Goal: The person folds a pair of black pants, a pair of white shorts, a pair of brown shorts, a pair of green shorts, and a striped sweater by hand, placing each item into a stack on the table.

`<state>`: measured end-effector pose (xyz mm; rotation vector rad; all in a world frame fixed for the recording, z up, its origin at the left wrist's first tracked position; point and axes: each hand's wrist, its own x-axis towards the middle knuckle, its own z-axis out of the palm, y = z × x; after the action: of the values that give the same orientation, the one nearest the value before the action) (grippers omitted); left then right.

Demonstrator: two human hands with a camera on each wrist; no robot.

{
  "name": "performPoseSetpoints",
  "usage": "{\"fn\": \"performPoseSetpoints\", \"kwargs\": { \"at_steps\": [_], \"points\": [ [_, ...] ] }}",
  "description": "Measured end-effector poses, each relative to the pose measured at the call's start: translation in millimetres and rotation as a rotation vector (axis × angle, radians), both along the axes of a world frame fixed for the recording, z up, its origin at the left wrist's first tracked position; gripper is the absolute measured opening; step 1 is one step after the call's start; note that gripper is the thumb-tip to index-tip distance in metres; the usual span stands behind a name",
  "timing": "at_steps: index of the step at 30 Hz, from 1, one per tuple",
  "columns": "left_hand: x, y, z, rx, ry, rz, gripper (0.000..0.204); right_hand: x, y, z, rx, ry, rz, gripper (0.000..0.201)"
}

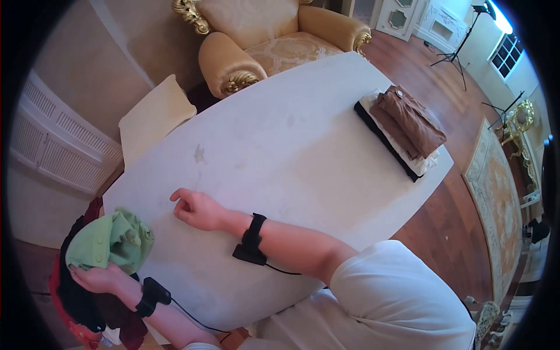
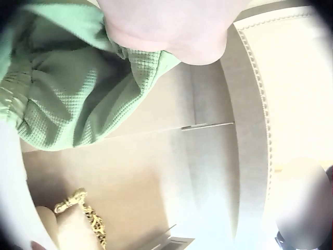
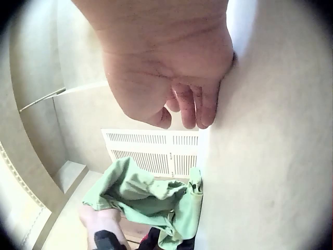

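At the table's left end, my left hand (image 1: 99,279) grips a light green garment (image 1: 96,239) with buttons down one edge. In the left wrist view the cloth (image 2: 78,99) shows a waffle texture and hangs in loose folds from the hand (image 2: 171,31). My right hand (image 1: 198,211) is low over the white table (image 1: 262,151), its fingers loosely bent and holding nothing. The right wrist view shows the side of this hand (image 3: 166,73) right at the tabletop, with the green garment (image 3: 151,198) beyond it.
A heap of dark and red clothes (image 1: 81,300) lies beside the table's left end, below the green garment. On the far right corner sits a folded stack topped by a brown garment (image 1: 408,122). A gold armchair (image 1: 280,41) and a cream chair (image 1: 154,119) stand behind the table.
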<state>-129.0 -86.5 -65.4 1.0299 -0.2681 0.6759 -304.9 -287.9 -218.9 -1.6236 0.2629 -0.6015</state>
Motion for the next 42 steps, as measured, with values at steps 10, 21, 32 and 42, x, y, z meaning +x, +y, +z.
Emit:
{"fn": "performPoseSetpoints", "kwargs": {
  "at_steps": [10,21,32,42],
  "points": [
    [-91,-35,22,1.081,0.064,-1.202,0.022,3,9,16,0.982,-0.118,0.563,0.071],
    [-33,-49,-62,1.227,-0.066,-1.031,0.057,-25,-27,42,0.993,-0.164,0.608,0.047],
    [-46,-56,-32,1.395,0.096,-1.147,0.036,-41,-46,61,0.651,0.007,0.434,0.053],
    [-30,-33,-22,1.433,-0.093,-1.105,0.043,-64,-93,72,0.575,-0.116,0.263,0.027]
  ]
}}
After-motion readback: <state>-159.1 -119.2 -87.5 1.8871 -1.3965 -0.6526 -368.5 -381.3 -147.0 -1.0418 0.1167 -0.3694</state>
